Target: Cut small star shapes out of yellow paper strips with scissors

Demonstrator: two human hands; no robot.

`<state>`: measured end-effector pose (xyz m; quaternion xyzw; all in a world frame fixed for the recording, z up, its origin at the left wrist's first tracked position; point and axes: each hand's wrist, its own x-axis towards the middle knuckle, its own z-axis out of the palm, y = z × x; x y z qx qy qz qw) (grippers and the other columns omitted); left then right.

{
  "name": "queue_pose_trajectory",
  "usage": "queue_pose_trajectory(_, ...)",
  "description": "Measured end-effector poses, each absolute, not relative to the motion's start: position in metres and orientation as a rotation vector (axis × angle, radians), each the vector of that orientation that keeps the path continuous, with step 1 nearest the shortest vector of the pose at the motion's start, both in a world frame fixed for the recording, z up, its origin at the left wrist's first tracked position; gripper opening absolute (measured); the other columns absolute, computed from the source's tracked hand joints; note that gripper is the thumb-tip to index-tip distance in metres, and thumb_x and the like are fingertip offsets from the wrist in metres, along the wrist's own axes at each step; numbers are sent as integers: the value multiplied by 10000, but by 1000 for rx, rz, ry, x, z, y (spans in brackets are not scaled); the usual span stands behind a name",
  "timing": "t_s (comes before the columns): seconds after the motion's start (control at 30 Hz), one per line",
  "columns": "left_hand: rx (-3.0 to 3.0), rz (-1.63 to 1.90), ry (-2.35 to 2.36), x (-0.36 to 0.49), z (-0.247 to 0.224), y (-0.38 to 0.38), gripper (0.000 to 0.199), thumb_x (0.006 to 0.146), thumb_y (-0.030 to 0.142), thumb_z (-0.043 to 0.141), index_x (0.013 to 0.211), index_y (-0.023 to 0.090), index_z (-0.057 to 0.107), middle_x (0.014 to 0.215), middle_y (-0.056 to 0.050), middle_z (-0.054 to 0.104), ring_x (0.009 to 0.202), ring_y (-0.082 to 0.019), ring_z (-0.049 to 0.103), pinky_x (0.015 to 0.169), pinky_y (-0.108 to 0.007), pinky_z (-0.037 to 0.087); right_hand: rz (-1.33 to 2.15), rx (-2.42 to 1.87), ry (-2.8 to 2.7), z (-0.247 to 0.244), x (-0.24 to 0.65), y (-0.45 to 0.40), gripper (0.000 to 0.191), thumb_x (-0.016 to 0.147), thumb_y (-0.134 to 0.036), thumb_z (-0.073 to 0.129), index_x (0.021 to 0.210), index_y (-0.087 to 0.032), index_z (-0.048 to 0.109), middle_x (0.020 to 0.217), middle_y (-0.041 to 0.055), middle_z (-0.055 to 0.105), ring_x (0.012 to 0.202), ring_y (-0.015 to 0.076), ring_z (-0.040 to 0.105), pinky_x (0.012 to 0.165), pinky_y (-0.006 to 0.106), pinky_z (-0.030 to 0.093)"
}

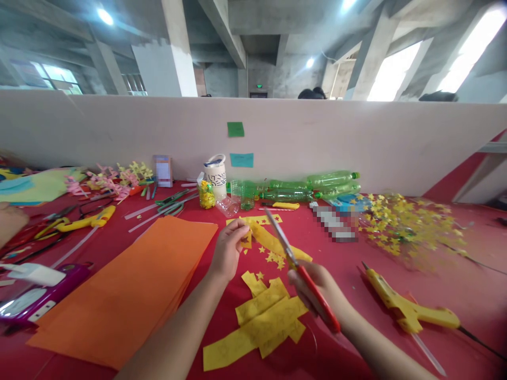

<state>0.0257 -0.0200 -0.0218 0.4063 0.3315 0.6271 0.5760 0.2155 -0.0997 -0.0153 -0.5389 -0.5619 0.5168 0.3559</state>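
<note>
My left hand (pixel 230 248) pinches the end of a yellow strip (pixel 273 240) above the red table. The strip stretches rightward, passing by the scissors. Red-handled scissors (pixel 303 269) are held in my right hand (pixel 320 287), their blades pointing up and away from me, near the strip. Small yellow stars (pixel 274 258) lie on the table between my hands. Nearer to me, several yellow pieces (pixel 253 322) overlap in a pile, with faint outlines on them. A strip with star-shaped holes (pixel 273 218) lies beyond my hands.
Orange sheets (pixel 138 279) cover the left middle. A yellow glue gun (pixel 412 309) lies right, another (pixel 89 220) left, near a purple power strip (pixel 51 290). Green bottles (pixel 289 195), a cup (pixel 216 177) and gold star sprigs (pixel 396 219) stand or lie farther back. Someone's hand (pixel 10 221) shows at the left edge.
</note>
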Motion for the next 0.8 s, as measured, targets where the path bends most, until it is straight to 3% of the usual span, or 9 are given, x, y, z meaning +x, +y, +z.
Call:
queue_pose_trajectory(0.27, 904, 1178, 698, 39, -32, -24, 96, 731, 236, 676, 716, 168, 610, 699, 16, 539, 658, -96, 528, 586, -201, 437, 832, -1468, -1358, -19, 242, -73, 243, 724, -403, 655, 727, -191, 539, 455, -73, 417, 387, 96, 388, 398, 207, 301)
queue_pose_trajectory(0.43, 924, 1031, 750, 47, -36, -33, 84, 726, 231, 677, 739, 173, 619, 692, 20, 551, 617, -87, 502, 546, -199, 386, 885, -1479, -1551, -23, 237, -70, 270, 712, -394, 638, 619, -177, 508, 548, -45, 449, 511, 110, 422, 469, 216, 298)
queue_pose_trajectory(0.6, 975, 1011, 782, 48, -34, -36, 118, 736, 261, 672, 701, 177, 597, 670, 26, 511, 579, -78, 443, 475, -198, 306, 1146, -1423, -1493, -23, 233, -76, 189, 748, -341, 587, 683, -182, 508, 496, -72, 380, 423, 77, 336, 424, 210, 254)
queue_pose_trajectory(0.8, 1002, 950, 781, 50, -37, -37, 143, 756, 293, 661, 709, 184, 581, 669, 26, 493, 588, -82, 434, 477, -201, 288, 1142, -1403, -1461, -27, 236, -75, 145, 736, -289, 576, 675, -179, 503, 542, -60, 401, 468, 81, 344, 439, 207, 257)
